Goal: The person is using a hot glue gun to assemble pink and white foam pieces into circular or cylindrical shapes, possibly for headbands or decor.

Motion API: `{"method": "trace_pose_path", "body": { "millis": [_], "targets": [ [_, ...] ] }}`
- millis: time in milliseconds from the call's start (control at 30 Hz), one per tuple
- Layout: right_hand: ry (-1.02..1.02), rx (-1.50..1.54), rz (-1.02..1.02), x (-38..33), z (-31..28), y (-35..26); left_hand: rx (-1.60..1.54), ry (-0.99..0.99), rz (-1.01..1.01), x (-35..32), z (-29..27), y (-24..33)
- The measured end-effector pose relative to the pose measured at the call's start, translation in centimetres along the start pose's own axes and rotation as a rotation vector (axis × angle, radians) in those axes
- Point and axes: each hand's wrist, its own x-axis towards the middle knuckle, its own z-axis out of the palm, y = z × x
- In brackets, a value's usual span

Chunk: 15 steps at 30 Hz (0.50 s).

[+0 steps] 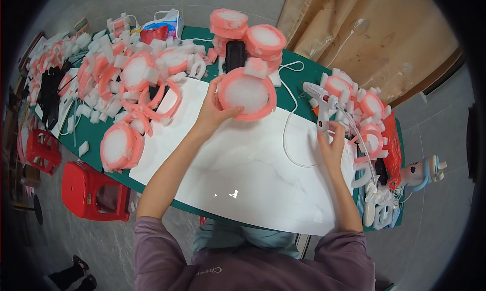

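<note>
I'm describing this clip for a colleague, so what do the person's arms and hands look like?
Loose, plain-looking dusky purple sleeves end around the elbows, leaving both forearms bare below. The left hand and right hand are ungloved.

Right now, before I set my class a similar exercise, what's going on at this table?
A person's left hand holds a round foam piece, pink-rimmed with a white middle, above the far part of a glossy white sheet. The right hand is at the handle of a white glue gun, apart from the foam piece. More pink and white foam pieces crowd both sides of the green table.
</note>
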Motion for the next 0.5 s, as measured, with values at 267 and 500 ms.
{"method": "trace_pose_path", "body": {
  "millis": [267,500],
  "targets": [
    [-0.028,0.080,0.254,4.0,2.8,4.8,-0.110,-0.014,-0.071,0.0,-0.4,0.5],
    [-0.103,0.111,0.326,4.8,3.0,4.5,0.514,0.043,0.317,0.2,-0.6,1.5]
  ]
}}
